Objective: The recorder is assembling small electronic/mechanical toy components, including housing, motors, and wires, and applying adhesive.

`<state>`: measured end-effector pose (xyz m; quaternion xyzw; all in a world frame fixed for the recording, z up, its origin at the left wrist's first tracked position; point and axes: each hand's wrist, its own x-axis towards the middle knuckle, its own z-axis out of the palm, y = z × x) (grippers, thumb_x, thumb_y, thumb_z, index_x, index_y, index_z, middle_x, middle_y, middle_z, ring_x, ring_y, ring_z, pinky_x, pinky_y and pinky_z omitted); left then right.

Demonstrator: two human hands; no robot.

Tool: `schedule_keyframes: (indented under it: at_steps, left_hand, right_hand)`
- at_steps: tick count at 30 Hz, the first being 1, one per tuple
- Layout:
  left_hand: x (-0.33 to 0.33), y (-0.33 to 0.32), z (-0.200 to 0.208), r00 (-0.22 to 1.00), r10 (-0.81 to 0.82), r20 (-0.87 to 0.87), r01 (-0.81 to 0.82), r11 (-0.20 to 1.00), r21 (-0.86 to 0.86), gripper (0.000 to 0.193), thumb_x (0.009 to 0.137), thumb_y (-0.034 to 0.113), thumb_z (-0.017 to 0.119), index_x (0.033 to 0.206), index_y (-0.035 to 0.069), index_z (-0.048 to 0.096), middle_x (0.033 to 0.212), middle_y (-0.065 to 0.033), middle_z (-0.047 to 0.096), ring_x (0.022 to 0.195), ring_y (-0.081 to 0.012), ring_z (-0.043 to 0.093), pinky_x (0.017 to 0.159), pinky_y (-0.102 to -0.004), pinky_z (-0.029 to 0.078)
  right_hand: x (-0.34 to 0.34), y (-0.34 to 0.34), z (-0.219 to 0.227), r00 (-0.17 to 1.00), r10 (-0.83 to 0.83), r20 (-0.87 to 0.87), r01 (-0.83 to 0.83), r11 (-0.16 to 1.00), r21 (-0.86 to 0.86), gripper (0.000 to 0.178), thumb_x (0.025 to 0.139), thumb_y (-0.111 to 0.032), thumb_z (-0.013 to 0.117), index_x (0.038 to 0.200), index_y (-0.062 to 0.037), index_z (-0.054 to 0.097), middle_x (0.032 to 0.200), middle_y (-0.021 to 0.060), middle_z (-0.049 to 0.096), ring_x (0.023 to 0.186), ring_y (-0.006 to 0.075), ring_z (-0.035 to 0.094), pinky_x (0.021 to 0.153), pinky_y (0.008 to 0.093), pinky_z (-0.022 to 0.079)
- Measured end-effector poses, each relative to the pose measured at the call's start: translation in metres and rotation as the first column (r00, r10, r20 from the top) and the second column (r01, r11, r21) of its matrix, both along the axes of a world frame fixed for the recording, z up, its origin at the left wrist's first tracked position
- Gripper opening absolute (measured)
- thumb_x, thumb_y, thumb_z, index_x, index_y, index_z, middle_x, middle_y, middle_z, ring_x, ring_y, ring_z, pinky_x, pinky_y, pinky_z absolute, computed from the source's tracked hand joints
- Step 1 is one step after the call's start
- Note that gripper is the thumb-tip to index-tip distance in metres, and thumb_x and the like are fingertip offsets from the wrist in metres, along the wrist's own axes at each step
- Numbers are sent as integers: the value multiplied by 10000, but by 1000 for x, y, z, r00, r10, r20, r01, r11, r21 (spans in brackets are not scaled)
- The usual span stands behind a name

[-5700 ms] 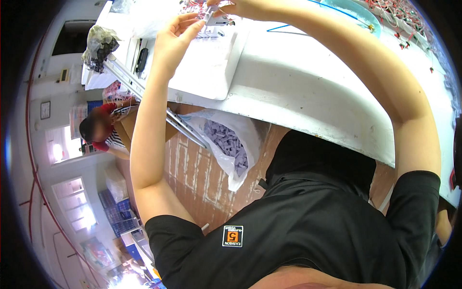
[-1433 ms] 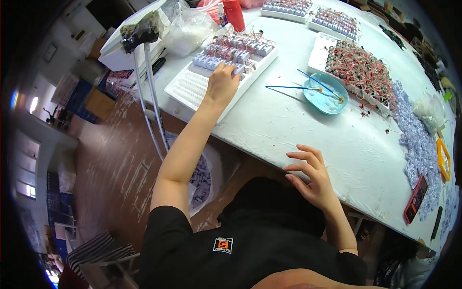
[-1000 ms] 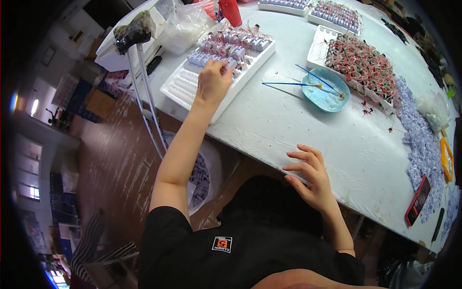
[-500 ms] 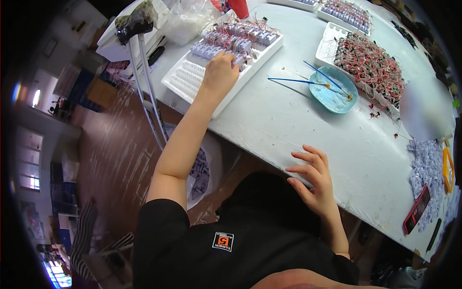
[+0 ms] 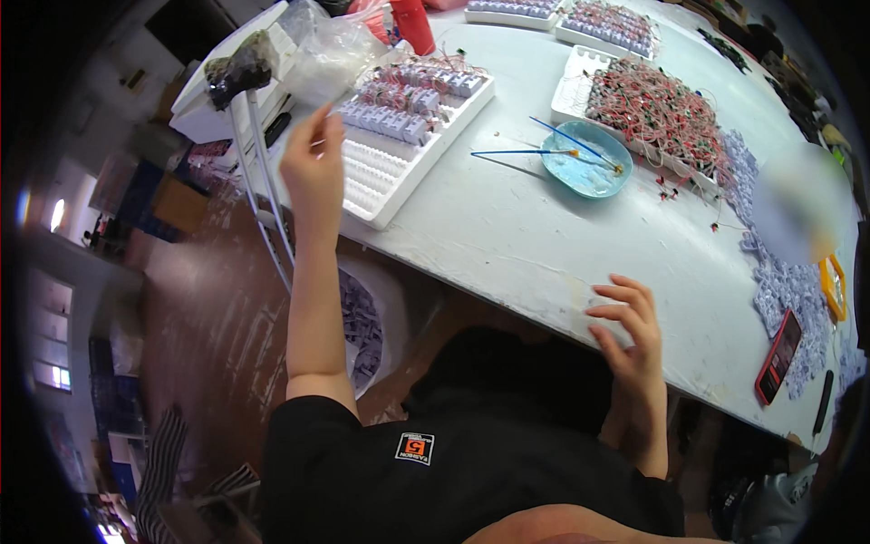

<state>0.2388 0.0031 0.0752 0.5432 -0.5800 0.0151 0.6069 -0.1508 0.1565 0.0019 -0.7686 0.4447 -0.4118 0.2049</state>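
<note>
My left hand point(image 5: 314, 172) is beside the left edge of a white ribbed tray point(image 5: 391, 201). Its fingers are loosely bent with gaps between them, and I see nothing held. Rows of small light-grey blocks point(image 5: 385, 121) with thin red and white wires fill the far part of the tray; bare ribbed slots show nearer me. My right hand point(image 5: 634, 335) hovers by the table's front edge, open, its fingers spread and holding nothing. Beyond it, a light-blue dish point(image 5: 589, 186) carries two blue-handled brushes point(image 5: 512, 153) and some whitish stuff.
Another white tray point(image 5: 569, 89) is heaped with tangled wired parts point(image 5: 652, 113). Loose pale pieces point(image 5: 793, 295), a red-edged phone point(image 5: 778, 358) and a yellow frame point(image 5: 832, 288) lie at the right. A metal crutch point(image 5: 254, 154) leans at the left, above a bag of grey pieces point(image 5: 361, 326).
My left hand has moved off the blocks toward the tray's left edge, and its fingers have loosened. The whole view has shifted slightly. My right hand stays spread by the table edge.
</note>
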Motion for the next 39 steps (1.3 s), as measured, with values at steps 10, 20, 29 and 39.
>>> schedule_keyframes:
  at_steps: [10, 20, 29, 39]
  left_hand:
    - [-154, 95, -94, 774, -628, -82, 615, 714, 336, 208, 913, -59, 639, 1108, -7, 693, 854, -98, 675, 768, -161, 660, 727, -283, 532]
    - [-263, 49, -67, 98, -992, 82, 823, 127, 554, 206, 929, 67, 659, 1131, 26, 673, 709, -85, 609, 591, -170, 574, 585, -300, 480]
    - [-271, 30, -101, 198, -935, -294, 870, 29, 493, 133, 925, 62, 655, 1035, 2, 702, 705, -74, 649, 590, -108, 549, 580, -267, 465]
    - [-259, 28, -95, 193, -923, -332, 900, 32, 435, 140, 964, 58, 624, 1074, 15, 699, 720, -2, 635, 611, -47, 575, 553, -214, 468]
  right_hand:
    - [-64, -4, 13, 954, -301, 9, 301, 952, -63, 141, 842, -72, 748, 976, -74, 704, 1188, 67, 669, 1243, 300, 535, 1027, 415, 446]
    - [-167, -24, 27, 753, -624, -209, 622, 779, -81, 160, 915, -132, 703, 1055, -57, 719, 1110, 52, 707, 1091, 209, 631, 957, 331, 472]
    - [-237, -36, 10, 597, -782, 179, 787, 614, 64, 220, 961, -155, 659, 1129, -22, 710, 1019, 56, 734, 925, 105, 662, 818, 246, 507]
    - [-132, -82, 20, 787, -561, -257, 548, 827, -128, 204, 900, -154, 695, 1079, -59, 716, 1026, 141, 715, 1042, 319, 629, 940, 396, 488]
